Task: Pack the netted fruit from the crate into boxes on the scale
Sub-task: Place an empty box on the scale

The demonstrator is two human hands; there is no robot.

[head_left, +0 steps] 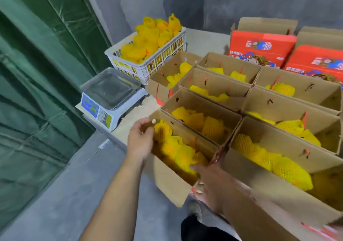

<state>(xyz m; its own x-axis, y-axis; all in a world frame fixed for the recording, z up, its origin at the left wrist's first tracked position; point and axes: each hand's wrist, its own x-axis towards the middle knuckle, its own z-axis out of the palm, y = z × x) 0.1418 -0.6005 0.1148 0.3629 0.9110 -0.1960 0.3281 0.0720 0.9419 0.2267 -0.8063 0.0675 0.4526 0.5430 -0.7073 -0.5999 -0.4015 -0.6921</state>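
Observation:
A white plastic crate [146, 68] at the back holds several fruit in yellow foam nets [148, 40]. A grey scale [111, 99] with a bare steel pan stands left of the boxes. The nearest open cardboard box [170, 183] is full of netted fruit [178, 151]. My left hand [141, 140] grips the box's far left end, fingers curled over the rim. My right hand [209, 183], blurred, holds the box's near right end, its fingers over the rim beside the fruit.
Several more open boxes [202, 107] with netted fruit stand in rows to the right. Red printed cartons [263, 44] are stacked at the back right. A green tarp [37, 73] hangs on the left above a grey concrete floor [55, 194].

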